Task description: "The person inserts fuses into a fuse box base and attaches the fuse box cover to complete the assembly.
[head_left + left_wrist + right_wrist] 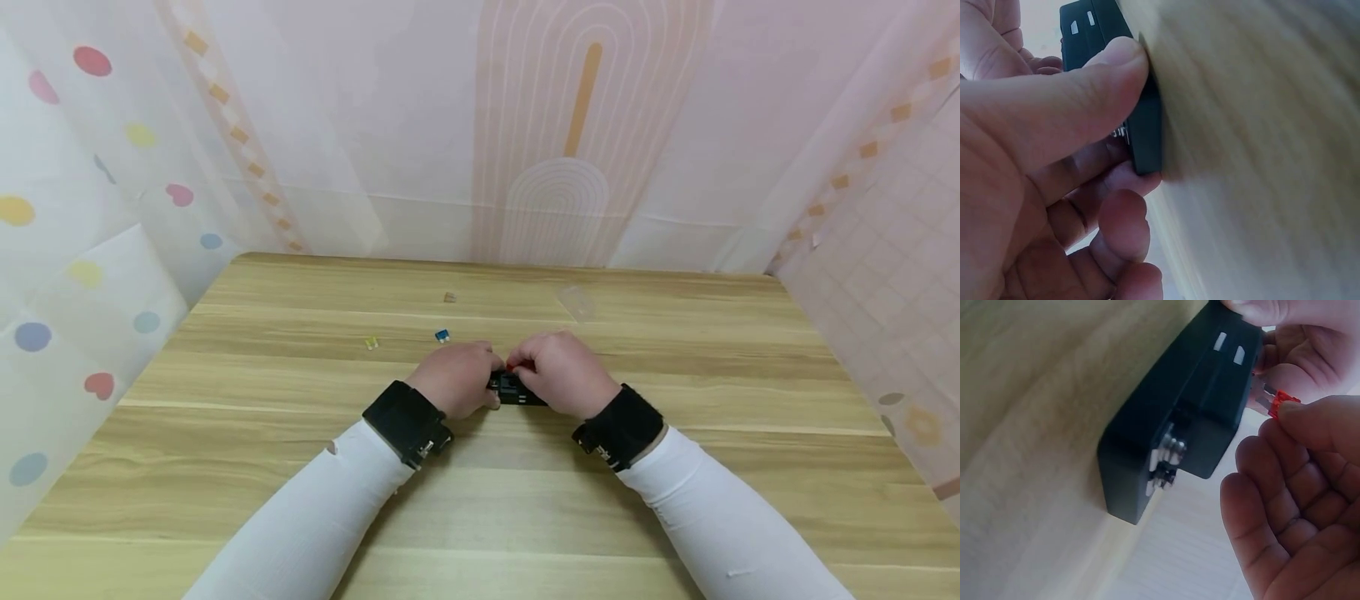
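Observation:
A small black box (514, 389) with metal terminals lies on the wooden table (675, 467) between both hands. My left hand (457, 377) grips its left end, thumb (1072, 106) pressed on the black box (1145, 131) and fingers curled under it. My right hand (558, 372) pinches a small red blade fuse (1280, 404) by its plastic top, metal prongs pointing at the black box (1172, 425) near its two white slots. In the head view the red fuse (513, 365) just peeks out between the hands.
Loose small fuses lie farther back on the table: a yellow one (371, 342), a blue one (442, 336) and a brownish one (449, 297). A clear plastic piece (576, 300) lies at the back right. Patterned curtains surround the table.

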